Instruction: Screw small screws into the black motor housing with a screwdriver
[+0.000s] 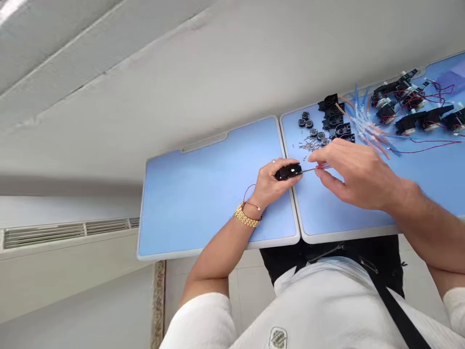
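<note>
My left hand [273, 180] grips a small black plastic housing [288, 171] between thumb and fingers, over the seam of the two blue tables. A thin red wire [249, 191] hangs over the wrist beside a gold watch. Between thumb and fingers of my right hand [354, 172] is a screwdriver [309, 170], held level. Its thin shaft points left and its tip meets the right end of the housing; the handle is mostly hidden by my fingers. Just beyond lie loose screws [310, 145] and several round black parts [320, 136].
Black plastic shells [332, 114] stand in a row behind my right hand. Clear, blue and orange tubes or ties [365, 123] lie bundled beside them. Farther right are black assemblies [410, 121] with red wires. A wall rises behind the blue table [207, 194].
</note>
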### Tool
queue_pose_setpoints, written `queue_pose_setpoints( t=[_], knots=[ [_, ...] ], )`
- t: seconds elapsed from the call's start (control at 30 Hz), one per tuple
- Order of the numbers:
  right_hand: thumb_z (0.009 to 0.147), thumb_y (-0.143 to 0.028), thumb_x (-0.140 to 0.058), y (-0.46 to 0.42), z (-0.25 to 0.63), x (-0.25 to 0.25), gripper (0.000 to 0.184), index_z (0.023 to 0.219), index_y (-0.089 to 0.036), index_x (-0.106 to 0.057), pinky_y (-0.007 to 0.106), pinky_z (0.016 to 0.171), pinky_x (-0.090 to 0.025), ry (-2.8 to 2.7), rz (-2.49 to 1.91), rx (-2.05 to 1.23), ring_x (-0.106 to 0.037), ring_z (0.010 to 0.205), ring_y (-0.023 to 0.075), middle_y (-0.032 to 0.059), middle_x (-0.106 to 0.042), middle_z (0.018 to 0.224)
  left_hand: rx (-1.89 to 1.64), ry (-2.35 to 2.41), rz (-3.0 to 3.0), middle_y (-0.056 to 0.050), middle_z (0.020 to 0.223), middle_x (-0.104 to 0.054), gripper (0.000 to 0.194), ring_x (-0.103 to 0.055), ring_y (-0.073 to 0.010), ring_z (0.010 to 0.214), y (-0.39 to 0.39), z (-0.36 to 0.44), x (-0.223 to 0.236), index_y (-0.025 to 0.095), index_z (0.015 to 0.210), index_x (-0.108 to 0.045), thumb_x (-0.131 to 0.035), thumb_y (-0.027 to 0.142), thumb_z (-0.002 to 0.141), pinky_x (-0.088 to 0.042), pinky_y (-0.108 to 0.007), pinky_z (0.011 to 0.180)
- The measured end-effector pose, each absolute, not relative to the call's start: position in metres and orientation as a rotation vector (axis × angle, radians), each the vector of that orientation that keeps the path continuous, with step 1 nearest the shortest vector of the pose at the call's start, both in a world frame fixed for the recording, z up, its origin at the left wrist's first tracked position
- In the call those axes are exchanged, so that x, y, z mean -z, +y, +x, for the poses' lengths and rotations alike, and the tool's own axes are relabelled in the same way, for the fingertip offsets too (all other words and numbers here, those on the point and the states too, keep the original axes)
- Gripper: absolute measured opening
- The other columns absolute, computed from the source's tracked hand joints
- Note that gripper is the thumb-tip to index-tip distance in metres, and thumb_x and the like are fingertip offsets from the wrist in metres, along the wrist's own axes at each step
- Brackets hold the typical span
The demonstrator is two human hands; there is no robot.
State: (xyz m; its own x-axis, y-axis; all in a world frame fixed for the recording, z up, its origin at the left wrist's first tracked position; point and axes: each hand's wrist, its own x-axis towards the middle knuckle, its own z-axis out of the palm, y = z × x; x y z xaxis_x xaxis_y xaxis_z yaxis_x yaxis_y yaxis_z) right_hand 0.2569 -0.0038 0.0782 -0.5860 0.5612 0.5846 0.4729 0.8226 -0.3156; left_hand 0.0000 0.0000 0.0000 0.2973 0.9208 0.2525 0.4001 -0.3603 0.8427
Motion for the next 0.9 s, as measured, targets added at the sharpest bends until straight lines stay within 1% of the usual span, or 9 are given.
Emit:
queue_pose_setpoints(
  t=[0.07,0.13,0.2,0.27,0.33,0.4,0.47,0.73,0.9],
  knots=[
    [0.114,-0.032,-0.055,-0.0051,0.2587,-0.0750,0.024,0.113,-0.014,-0.071,0.034,0.069,-0.047,-2.312,-0.826,-0.126,-0.073,0.079,0.0206,0.0046,-0.077,0.087,-0.970,1.192,1.917,-0.006,0.108,-0.084,0.029,-0.077,-0.0196,0.097,-0.0001,-0.0010,-0.0003,0.023,0.118,-0.083,-0.088,0.031,0.090,-0.061,-0.032,0.092],
    [0.115,-0.039,-0.054,-0.0060,0.2597,-0.0732,0.028,0.109,-0.017,-0.071,0.034,0.064,-0.044,-2.327,-0.872,-0.090,-0.070,0.072,0.0197,0.0028,-0.075,0.081,-0.960,1.201,1.930,-0.005,0.107,-0.084,0.029,-0.077,-0.0192,0.095,0.0000,-0.0016,-0.0001,0.023,0.117,-0.083,-0.088,0.033,0.090,-0.061,-0.032,0.089],
    [0.117,-0.035,-0.050,-0.0066,0.2595,-0.0738,0.030,0.102,-0.019,-0.071,0.035,0.062,-0.041,-2.353,-0.900,-0.046,-0.067,0.068,0.0190,0.0019,-0.073,0.077,-0.971,1.205,1.941,-0.004,0.104,-0.084,0.029,-0.076,-0.0186,0.092,0.0000,-0.0016,0.0004,0.024,0.116,-0.083,-0.089,0.035,0.091,-0.061,-0.032,0.087],
    [0.115,-0.024,-0.048,-0.0070,0.2586,-0.0764,0.027,0.102,-0.020,-0.071,0.034,0.066,-0.044,-2.370,-0.872,-0.040,-0.069,0.074,0.0200,0.0035,-0.076,0.082,-0.988,1.198,1.946,-0.004,0.103,-0.083,0.028,-0.075,-0.0180,0.091,0.0001,-0.0013,0.0008,0.024,0.116,-0.083,-0.089,0.035,0.091,-0.061,-0.032,0.086],
    [0.110,-0.016,-0.049,-0.0073,0.2577,-0.0795,0.022,0.109,-0.018,-0.071,0.034,0.069,-0.047,-2.364,-0.838,-0.068,-0.071,0.084,0.0216,0.0056,-0.078,0.091,-1.008,1.177,1.945,-0.003,0.102,-0.083,0.027,-0.075,-0.0175,0.090,-0.0001,-0.0009,0.0008,0.024,0.116,-0.082,-0.089,0.033,0.091,-0.061,-0.031,0.085],
    [0.106,-0.012,-0.051,-0.0075,0.2575,-0.0817,0.023,0.118,-0.017,-0.070,0.034,0.068,-0.047,-2.346,-0.834,-0.101,-0.073,0.088,0.0228,0.0065,-0.079,0.096,-1.025,1.155,1.941,-0.003,0.102,-0.082,0.027,-0.075,-0.0171,0.090,-0.0003,-0.0005,0.0004,0.024,0.117,-0.082,-0.089,0.032,0.091,-0.061,-0.031,0.085],
    [0.104,-0.011,-0.053,-0.0075,0.2578,-0.0821,0.025,0.121,-0.017,-0.069,0.034,0.067,-0.048,-2.331,-0.836,-0.123,-0.073,0.087,0.0234,0.0065,-0.079,0.097,-1.028,1.155,1.937,-0.003,0.103,-0.083,0.028,-0.075,-0.0171,0.090,-0.0006,-0.0003,0.0000,0.024,0.117,-0.082,-0.088,0.031,0.091,-0.061,-0.031,0.086],
    [0.101,-0.011,-0.056,-0.0069,0.2592,-0.0796,0.025,0.120,-0.020,-0.070,0.036,0.067,-0.050,-2.266,-0.846,-0.107,-0.074,0.084,0.0239,0.0056,-0.079,0.094,-0.991,1.206,1.920,-0.004,0.103,-0.083,0.028,-0.076,-0.0182,0.092,-0.0010,0.0002,-0.0006,0.024,0.116,-0.082,-0.089,0.032,0.090,-0.062,-0.033,0.088],
    [0.103,-0.012,-0.058,-0.0058,0.2587,-0.0788,0.023,0.120,-0.022,-0.068,0.037,0.074,-0.056,-2.194,-0.829,-0.058,-0.074,0.085,0.0228,0.0044,-0.081,0.100,-1.004,1.154,1.945,-0.003,0.103,-0.083,0.028,-0.077,-0.0177,0.091,0.0004,-0.0010,-0.0008,0.024,0.116,-0.082,-0.089,0.029,0.090,-0.064,-0.033,0.088]
  ],
)
